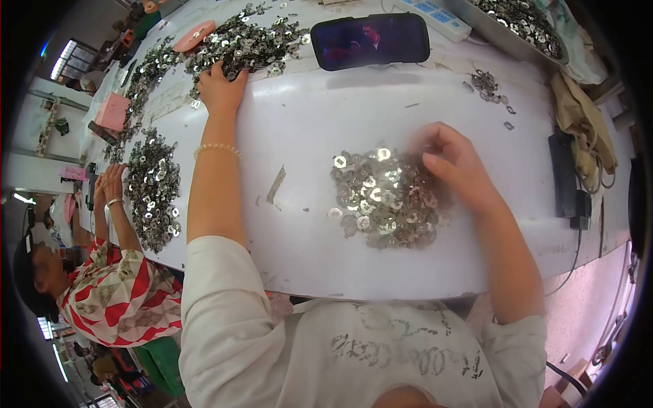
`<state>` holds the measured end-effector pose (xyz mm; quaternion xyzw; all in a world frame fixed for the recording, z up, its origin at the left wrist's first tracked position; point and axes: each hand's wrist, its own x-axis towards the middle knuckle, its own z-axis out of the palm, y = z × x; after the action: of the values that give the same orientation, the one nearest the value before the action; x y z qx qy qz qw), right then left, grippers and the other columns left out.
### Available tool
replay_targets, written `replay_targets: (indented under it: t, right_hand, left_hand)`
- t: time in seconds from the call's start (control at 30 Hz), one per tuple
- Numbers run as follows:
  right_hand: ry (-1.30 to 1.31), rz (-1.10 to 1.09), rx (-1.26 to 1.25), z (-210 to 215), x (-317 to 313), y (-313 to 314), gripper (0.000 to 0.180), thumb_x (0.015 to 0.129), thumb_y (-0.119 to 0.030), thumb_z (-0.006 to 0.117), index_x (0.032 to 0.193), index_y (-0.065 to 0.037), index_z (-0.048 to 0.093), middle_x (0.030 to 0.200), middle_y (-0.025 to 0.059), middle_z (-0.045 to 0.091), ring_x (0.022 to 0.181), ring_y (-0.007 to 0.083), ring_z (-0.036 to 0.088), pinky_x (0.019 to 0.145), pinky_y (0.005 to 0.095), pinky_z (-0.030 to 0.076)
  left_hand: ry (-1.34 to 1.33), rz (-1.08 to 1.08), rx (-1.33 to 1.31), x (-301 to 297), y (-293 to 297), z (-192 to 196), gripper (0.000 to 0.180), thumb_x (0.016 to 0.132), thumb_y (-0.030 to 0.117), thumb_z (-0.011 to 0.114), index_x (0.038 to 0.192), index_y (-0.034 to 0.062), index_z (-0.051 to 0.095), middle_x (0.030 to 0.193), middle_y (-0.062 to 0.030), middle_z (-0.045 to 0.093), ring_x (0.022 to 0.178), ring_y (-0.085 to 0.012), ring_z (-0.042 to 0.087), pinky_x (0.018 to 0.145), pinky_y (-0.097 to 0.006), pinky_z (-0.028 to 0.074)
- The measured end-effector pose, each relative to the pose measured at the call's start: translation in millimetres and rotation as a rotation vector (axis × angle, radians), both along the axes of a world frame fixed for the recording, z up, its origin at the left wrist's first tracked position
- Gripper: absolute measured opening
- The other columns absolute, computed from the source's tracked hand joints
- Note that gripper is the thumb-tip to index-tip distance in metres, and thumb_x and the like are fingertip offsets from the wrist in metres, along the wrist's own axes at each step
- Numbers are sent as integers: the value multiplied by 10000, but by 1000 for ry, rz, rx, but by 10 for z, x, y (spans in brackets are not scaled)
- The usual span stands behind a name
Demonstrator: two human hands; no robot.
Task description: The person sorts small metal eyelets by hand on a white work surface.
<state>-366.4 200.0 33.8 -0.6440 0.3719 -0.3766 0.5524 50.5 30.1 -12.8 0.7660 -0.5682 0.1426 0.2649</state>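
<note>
A small heap of shiny, round metal pieces with cut-outs (381, 197) lies on the white table in front of me. At its right edge is my right hand (456, 163), bent at the fingers and smeared by motion; whether anything is in it I cannot make out. My left hand (221, 88) reaches far forward to the near edge of a larger pile of similar metal pieces (252, 44). Its thumb and fingers are spread against the pile, with the fingertips partly hidden among the pieces.
A phone (371, 42) with a lit screen stands at the back, near a power strip (435, 17) and a metal tray of pieces (520, 27). Scattered bits (486, 85) lie right. At left, a co-worker's hands (109, 183) are beside another pile (153, 190); a pink box (112, 112) stands beyond.
</note>
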Motion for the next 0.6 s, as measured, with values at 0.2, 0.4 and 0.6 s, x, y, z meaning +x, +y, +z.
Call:
replay_targets:
  t: [0.2, 0.4, 0.6]
  right_hand:
    - [-17, 5, -35, -16, -5, -6, 271, 849, -263, 622, 1011, -52, 569, 935, 27, 601, 924, 128, 523, 878, 294, 383]
    - [-58, -1, 36, -10, -5, 8, 249, 853, -230, 607, 1021, -50, 569, 940, 27, 603, 916, 124, 520, 879, 294, 384]
    - [-53, -3, 24, 14, 10, 8, 249, 850, -215, 603, 1031, -47, 570, 942, 27, 602, 917, 123, 519, 882, 293, 383]
  left_hand:
    - [-122, 20, -20, -88, 1, 56, 516, 730, 391, 698, 1124, 85, 569, 1133, -201, 496, 1078, -367, 465, 889, -474, 429]
    - [-108, 0, -66, -31, -84, 50, 371, 805, 334, 642, 1041, 54, 580, 1072, -165, 537, 1021, -355, 505, 837, -455, 459]
    - [10, -140, -266, 206, -197, -50, 299, 846, 285, 602, 926, 1, 552, 896, -197, 588, 879, -384, 555, 768, -468, 449]
